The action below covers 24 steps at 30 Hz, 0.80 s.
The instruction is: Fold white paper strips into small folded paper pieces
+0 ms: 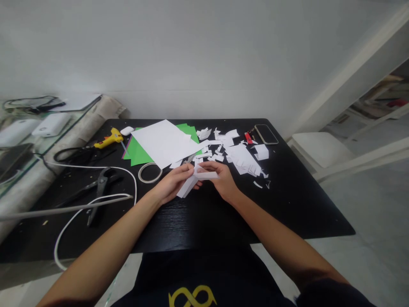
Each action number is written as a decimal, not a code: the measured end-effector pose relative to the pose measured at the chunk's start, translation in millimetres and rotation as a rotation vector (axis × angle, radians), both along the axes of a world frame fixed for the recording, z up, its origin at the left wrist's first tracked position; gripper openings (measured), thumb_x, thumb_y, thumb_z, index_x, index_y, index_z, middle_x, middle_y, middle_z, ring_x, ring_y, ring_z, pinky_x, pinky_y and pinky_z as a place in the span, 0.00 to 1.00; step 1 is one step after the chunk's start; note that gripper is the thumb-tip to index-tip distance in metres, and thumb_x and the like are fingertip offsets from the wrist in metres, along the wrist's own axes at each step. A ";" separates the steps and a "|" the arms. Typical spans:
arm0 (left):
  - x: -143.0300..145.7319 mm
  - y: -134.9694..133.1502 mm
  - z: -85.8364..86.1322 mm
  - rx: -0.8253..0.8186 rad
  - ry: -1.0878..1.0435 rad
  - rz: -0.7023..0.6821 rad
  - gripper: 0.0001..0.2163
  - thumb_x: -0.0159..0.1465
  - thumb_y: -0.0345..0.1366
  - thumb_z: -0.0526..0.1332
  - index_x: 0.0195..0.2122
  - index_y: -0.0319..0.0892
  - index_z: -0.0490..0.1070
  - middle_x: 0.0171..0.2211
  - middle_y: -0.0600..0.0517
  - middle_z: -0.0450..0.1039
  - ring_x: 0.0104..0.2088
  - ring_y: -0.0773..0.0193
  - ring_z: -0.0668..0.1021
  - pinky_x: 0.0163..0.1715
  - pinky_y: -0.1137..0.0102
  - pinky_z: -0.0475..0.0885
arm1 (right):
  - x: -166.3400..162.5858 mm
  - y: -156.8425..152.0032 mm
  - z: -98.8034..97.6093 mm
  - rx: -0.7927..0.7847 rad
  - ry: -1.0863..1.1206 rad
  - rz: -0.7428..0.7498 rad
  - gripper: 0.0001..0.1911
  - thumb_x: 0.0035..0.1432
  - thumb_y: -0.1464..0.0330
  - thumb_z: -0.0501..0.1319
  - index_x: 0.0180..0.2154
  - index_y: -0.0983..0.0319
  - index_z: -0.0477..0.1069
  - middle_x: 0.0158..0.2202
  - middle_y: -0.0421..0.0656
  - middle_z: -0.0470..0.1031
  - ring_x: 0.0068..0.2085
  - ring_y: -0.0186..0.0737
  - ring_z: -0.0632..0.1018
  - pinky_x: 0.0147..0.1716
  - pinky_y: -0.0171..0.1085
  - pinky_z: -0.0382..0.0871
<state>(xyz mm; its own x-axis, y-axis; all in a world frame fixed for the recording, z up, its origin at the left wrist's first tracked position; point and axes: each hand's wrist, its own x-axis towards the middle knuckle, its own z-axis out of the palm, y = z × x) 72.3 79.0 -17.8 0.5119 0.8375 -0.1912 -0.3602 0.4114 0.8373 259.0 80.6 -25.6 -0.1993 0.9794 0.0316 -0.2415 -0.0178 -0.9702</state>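
Both hands meet over the middle of the black table [198, 217]. My left hand [172, 184] and my right hand [223, 181] are closed on a small white folded paper piece [195, 179], held just above the tabletop. Fingers of both hands pinch its edges. Behind the hands lies a large white sheet [164, 141] on green paper [137, 152], and many white paper scraps [238, 155] are spread to the right. A roll of tape [150, 172] lies just left of my left hand.
A yellow glue gun [108, 138], pliers [99, 187], black scissors [72, 154] and a white cable [92, 200] lie at the left. A phone [266, 134] and a small red object [248, 137] sit at the back right. A white chair [316, 149] stands beyond the table's right edge.
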 end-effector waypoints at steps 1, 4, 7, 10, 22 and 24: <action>-0.1 0.0 0.0 0.002 0.000 -0.005 0.13 0.61 0.42 0.72 0.34 0.38 0.73 0.35 0.44 0.81 0.34 0.60 0.84 0.38 0.69 0.81 | 0.2 0.2 0.1 0.002 -0.003 0.008 0.16 0.46 0.60 0.77 0.37 0.59 0.82 0.34 0.41 0.82 0.37 0.42 0.81 0.42 0.42 0.74; -0.8 0.3 -0.5 0.006 -0.002 -0.010 0.12 0.62 0.41 0.72 0.34 0.38 0.74 0.35 0.45 0.80 0.34 0.61 0.84 0.38 0.69 0.80 | 0.5 0.8 0.2 -0.012 0.025 0.031 0.15 0.43 0.62 0.78 0.34 0.58 0.81 0.33 0.39 0.82 0.36 0.40 0.80 0.41 0.40 0.75; -1.8 0.7 -1.1 0.006 -0.002 -0.008 0.11 0.63 0.41 0.71 0.34 0.38 0.74 0.34 0.46 0.80 0.34 0.61 0.83 0.39 0.69 0.80 | 0.7 1.2 0.7 -0.025 0.034 0.048 0.17 0.41 0.61 0.79 0.33 0.58 0.80 0.33 0.39 0.81 0.35 0.39 0.79 0.40 0.39 0.75; -2.5 1.0 -1.5 0.003 0.001 -0.010 0.12 0.63 0.41 0.71 0.34 0.38 0.74 0.34 0.45 0.80 0.34 0.61 0.84 0.38 0.69 0.80 | 1.1 0.9 1.6 -0.012 0.020 0.056 0.17 0.41 0.59 0.79 0.32 0.58 0.79 0.33 0.39 0.80 0.34 0.38 0.78 0.38 0.39 0.75; -1.4 3.2 -2.5 -0.013 0.017 0.023 0.13 0.60 0.40 0.74 0.31 0.36 0.75 0.31 0.48 0.79 0.30 0.64 0.82 0.38 0.69 0.81 | 1.9 0.0 1.8 0.039 -0.015 0.068 0.17 0.44 0.58 0.78 0.34 0.58 0.80 0.34 0.40 0.82 0.33 0.39 0.79 0.38 0.41 0.75; -1.4 3.9 -3.1 -0.012 0.020 0.031 0.13 0.60 0.40 0.73 0.31 0.36 0.75 0.32 0.46 0.80 0.31 0.64 0.82 0.38 0.70 0.81 | 2.1 0.0 1.4 0.051 -0.032 0.056 0.16 0.46 0.57 0.77 0.35 0.58 0.81 0.33 0.40 0.82 0.33 0.39 0.79 0.39 0.42 0.75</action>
<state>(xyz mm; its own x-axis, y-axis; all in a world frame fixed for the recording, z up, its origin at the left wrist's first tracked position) 70.9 82.9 -21.0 0.4815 0.8507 -0.2109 -0.3564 0.4098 0.8397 261.1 80.6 -24.2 -0.2552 0.9640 0.0741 -0.2106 0.0194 -0.9774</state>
